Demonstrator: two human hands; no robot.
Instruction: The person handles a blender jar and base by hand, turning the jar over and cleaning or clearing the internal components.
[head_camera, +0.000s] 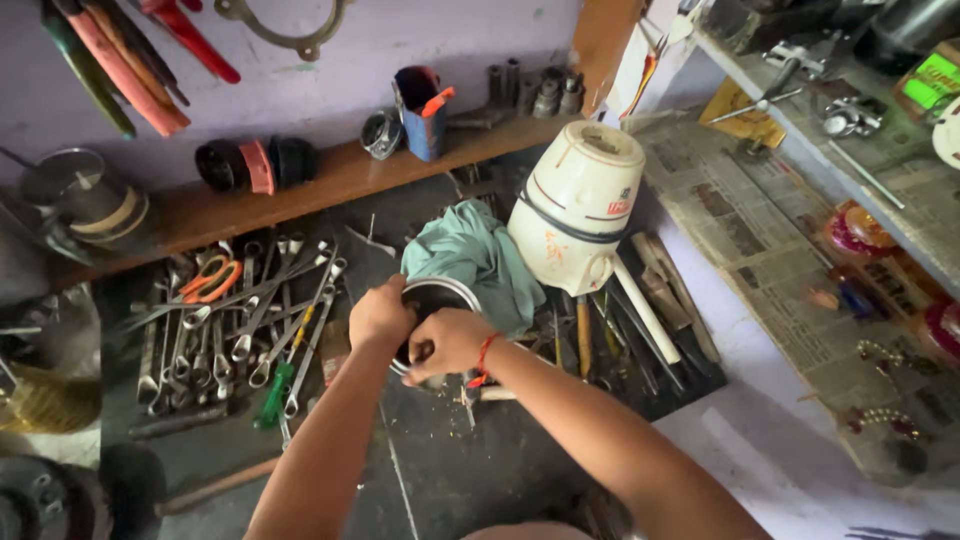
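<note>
Here, both hands meet over a round steel jar (440, 297) standing on the dark table (470, 470), near its middle. Left hand (379, 316) sits on the jar's left rim, fingers curled down and clamped on the edge. Right hand (447, 343) is at the jar's near side, fingers folded shut against it; whether they pinch a small part cannot be told. Red thread band (484, 357) on the right wrist.

Just behind the jar, touching it: crumpled pale green cloth (475, 255). Right of the cloth, a white mixer base (578, 208) tipped on its side, bottom opening facing up toward the camera, resting over a bed of hand tools (640, 320) with wooden and pale handles.

Left of the hands, well spread: a heap of spanners (250, 320), orange-handled pliers (210, 280) on top, a green-handled tool (272, 397) at the near edge.

Wooden shelf (330, 185) along the back wall carries a blue tin (422, 112), black and red rings (250, 165), dark sockets (545, 92). Steel can (85, 200) at its left end.

Right side: newspaper-lined ledge (770, 260) with bright trinkets.
</note>
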